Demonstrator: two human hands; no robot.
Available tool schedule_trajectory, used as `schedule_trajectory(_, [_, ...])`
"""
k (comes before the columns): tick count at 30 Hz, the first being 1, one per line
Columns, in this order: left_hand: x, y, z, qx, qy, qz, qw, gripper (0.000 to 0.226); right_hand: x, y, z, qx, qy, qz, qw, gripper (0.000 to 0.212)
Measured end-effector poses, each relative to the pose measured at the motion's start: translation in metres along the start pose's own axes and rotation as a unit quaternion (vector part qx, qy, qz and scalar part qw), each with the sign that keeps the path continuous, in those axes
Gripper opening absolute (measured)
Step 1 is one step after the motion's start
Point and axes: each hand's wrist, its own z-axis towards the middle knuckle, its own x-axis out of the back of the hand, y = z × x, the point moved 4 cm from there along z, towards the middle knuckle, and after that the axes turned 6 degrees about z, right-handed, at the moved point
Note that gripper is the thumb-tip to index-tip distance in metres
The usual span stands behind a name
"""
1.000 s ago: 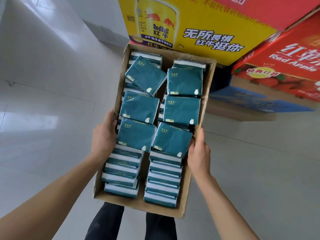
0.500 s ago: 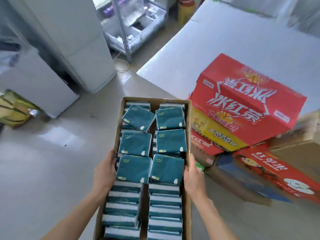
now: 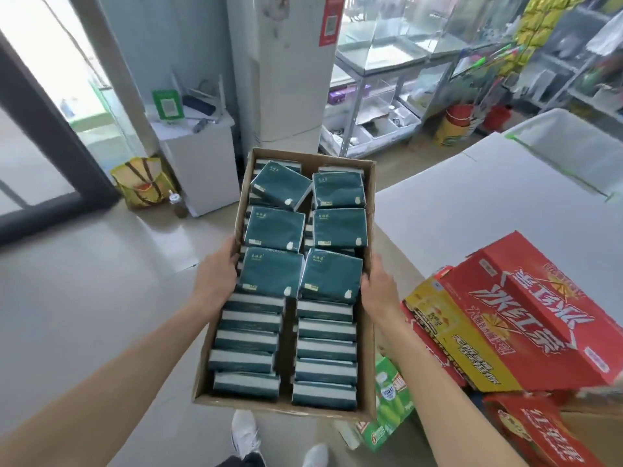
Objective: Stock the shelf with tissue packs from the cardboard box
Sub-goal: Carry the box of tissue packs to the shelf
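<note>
Carrying an open cardboard box [image 3: 370, 210] above a pale tiled floor [image 3: 84, 298], a person gripped it from both sides. The left hand [image 3: 215, 276] clasped the left wall, the right hand [image 3: 379, 288] the right wall; the fingers of both curled under or behind the card, so whether they were spread could not be told. Dark green tissue packs [image 3: 273, 229] filled the box in two rows, six lying flat on top toward the far end, the rest standing on edge nearer the body. Red and yellow drink cartons [image 3: 526, 318] were stacked at right. Glass-and-metal shelves [image 3: 387, 79] stood well beyond the box.
</note>
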Motion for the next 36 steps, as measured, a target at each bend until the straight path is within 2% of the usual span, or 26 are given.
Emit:
schedule_trajectory(5, [0.063,-0.050,0.014,0.036,0.038,-0.006,0.999,0.034,-0.046,-0.073,0.027,0.062,-0.034,0.007,0.997,0.045])
schedule_trajectory(10, [0.122,-0.108,0.006,0.111,0.089,-0.006,0.990,0.033,-0.105,-0.149,0.049,0.127,-0.093,0.004,0.987,0.044])
schedule_trajectory(15, [0.173,-0.166,-0.012,0.190,0.146,-0.006,0.971,0.037,-0.176,-0.220,0.065,0.192,-0.180,0.001,0.965,0.053])
schedule_trajectory(19, [0.211,-0.206,-0.029,0.258,0.204,-0.006,0.944,0.031,-0.237,-0.281,0.072,0.253,-0.244,-0.003,0.936,0.048])
schedule_trajectory(24, [0.248,-0.252,-0.060,0.357,0.281,-0.013,0.891,0.039,-0.313,-0.365,0.068,0.349,-0.346,-0.004,0.871,0.055])
schedule_trajectory(28, [0.272,-0.271,-0.097,0.420,0.351,-0.035,0.836,0.041,-0.364,-0.433,0.045,0.436,-0.396,-0.010,0.808,0.056])
schedule_trajectory(36, [0.286,-0.322,-0.217,0.546,0.442,-0.025,0.711,0.050,-0.458,-0.522,-0.079,0.545,-0.487,-0.016,0.682,0.052])
